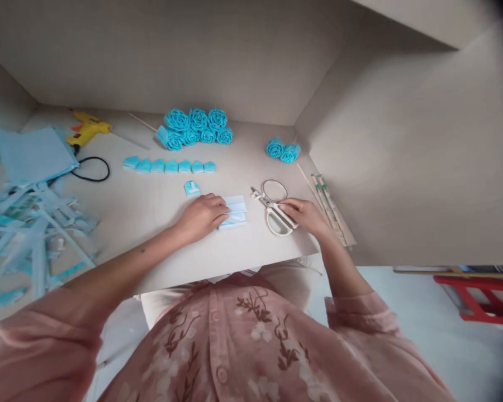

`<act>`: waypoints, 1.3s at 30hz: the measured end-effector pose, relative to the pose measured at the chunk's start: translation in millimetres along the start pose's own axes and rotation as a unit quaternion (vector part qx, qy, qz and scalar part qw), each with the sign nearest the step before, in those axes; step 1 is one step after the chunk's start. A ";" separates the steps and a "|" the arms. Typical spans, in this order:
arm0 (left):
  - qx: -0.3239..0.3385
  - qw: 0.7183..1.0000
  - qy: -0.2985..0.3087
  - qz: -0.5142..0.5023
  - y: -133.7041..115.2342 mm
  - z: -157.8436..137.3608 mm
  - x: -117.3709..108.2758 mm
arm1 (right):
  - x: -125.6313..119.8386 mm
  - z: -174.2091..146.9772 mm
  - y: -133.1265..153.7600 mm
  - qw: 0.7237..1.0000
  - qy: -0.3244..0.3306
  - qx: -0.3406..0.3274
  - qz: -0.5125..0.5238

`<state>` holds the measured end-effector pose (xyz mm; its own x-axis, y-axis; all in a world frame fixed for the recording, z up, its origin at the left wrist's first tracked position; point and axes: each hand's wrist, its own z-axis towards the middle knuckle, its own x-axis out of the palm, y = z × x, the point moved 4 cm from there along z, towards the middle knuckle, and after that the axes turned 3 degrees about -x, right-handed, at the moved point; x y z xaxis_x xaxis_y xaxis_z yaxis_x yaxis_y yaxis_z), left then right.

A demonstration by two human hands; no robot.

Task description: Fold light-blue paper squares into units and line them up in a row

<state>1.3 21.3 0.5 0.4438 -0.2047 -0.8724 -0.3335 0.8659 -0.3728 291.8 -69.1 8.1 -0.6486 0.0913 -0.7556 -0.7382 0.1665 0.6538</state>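
My left hand (205, 216) lies on the table with its fingers curled over the left edge of a folded pale-blue fabric piece (236, 211). Just above that hand sits a small blue piece with a white T-shaped mark (191, 188). To the right, my right hand (305, 215) grips the handle of a pair of scissors (279, 221) with white handles. The scissors lie on the table, their blades pointing up and left. A clear or pale ring (274, 190) shows beside the blades, perhaps the other handle loop.
Blue fabric roses (198, 120) stand bunched at the back, with two more roses (283, 149) to the right. A row of folded blue pieces (171, 166) lies in front. At left are a yellow glue gun (88, 127), stacked blue sheets (33, 153) and scraps (37, 234). Wrapped sticks (333, 209) lie right.
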 end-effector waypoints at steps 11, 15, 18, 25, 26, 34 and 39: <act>-0.007 1.000 -0.015 0.012 0.2 0.1 8.5 | 12.9 -19.8 -11.8 0.989 -0.139 -0.035 0.031; 0.000 1.000 -0.024 0.019 3.9 0.7 9.7 | -1.1 -13.4 -9.1 0.984 -0.140 -0.106 -0.030; 0.005 0.999 -0.043 -0.004 7.6 -0.6 10.0 | -9.0 11.0 -7.2 0.977 -0.140 -0.117 -0.109; 0.017 0.996 -0.092 -0.002 13.1 -3.6 8.6 | -9.1 64.9 -7.8 0.961 -0.089 -0.059 -0.257; 0.021 0.995 -0.096 0.000 13.3 -3.2 8.4 | -12.8 66.2 -10.6 0.958 -0.085 -0.056 -0.267; 0.034 0.993 -0.113 -0.025 13.9 -1.4 4.9 | -45.4 31.1 -6.7 0.947 -0.124 -0.037 -0.293; 0.028 0.993 -0.106 -0.041 12.1 -3.5 4.2 | -8.9 -21.6 26.1 0.956 -0.020 -0.097 -0.277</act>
<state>-3.7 29.3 -8.9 0.6344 -0.1798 -0.7518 -0.2444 0.8760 -0.4157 274.3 -86.8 32.8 -0.1435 0.0809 -0.9863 -0.9893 0.0155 0.1452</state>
